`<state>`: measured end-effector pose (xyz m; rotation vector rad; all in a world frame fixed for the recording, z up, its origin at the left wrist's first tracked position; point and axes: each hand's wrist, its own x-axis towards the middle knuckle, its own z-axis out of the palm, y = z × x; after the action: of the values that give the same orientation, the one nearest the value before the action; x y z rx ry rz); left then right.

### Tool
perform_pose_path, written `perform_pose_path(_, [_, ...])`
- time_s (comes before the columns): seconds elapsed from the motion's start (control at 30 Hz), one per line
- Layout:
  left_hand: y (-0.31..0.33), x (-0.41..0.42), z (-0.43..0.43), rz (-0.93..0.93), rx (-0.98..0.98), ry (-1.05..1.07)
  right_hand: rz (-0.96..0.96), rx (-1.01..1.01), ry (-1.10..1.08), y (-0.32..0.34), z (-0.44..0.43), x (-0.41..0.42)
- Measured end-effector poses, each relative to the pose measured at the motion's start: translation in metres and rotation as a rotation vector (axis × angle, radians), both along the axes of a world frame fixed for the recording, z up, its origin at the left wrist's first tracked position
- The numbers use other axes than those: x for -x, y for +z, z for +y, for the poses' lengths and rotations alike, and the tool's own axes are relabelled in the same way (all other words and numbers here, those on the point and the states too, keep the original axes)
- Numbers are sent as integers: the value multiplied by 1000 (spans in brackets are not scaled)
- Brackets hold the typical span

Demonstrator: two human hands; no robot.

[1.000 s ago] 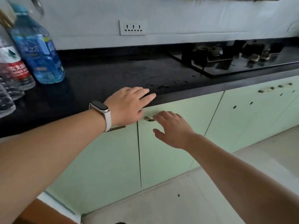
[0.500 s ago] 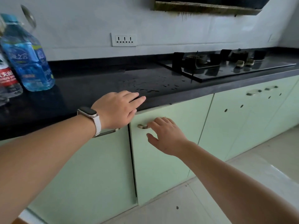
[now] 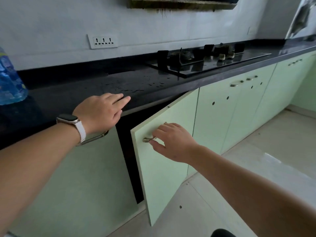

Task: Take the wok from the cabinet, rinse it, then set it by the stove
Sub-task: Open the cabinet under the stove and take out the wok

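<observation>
A pale green cabinet door under the black counter stands partly swung out, with a dark gap at its left edge. My right hand grips its metal handle, fingers curled round the bar. My left hand, with a watch on the wrist, rests flat on the front edge of the counter above the neighbouring door. The inside of the cabinet is dark and no wok shows. The gas stove sits on the counter at the right.
A blue water bottle stands on the counter at the far left. Water drops lie on the counter left of the stove. More shut green doors run to the right. Pale tiled floor lies below. A wall socket is behind.
My right hand has taken hold of the handle and pulled the door partly out; it was shut before. My left hand has stayed on the counter edge. The view has shifted.
</observation>
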<state>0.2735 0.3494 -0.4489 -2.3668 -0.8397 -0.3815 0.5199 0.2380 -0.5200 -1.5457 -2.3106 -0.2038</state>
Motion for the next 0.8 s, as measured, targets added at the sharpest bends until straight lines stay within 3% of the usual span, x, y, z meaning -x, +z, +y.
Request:
perform_pose_path(0.23, [0,-8,-8,-74,1,-67,24,-191,12,-11,-31,-31])
perform_pose_path(0.4, [-12,-53,-44,-138,126,-291,-1,-166,16,-13,-49,-54])
perform_pose_path(0.6, [-36,-92,-75,-1,346,-461,18,-109,-21,-14,-81,-84])
perform_pose_path(0.8, [-59,-136,-95,-73,359,-576,90,-101,-162,-15,-114,-112])
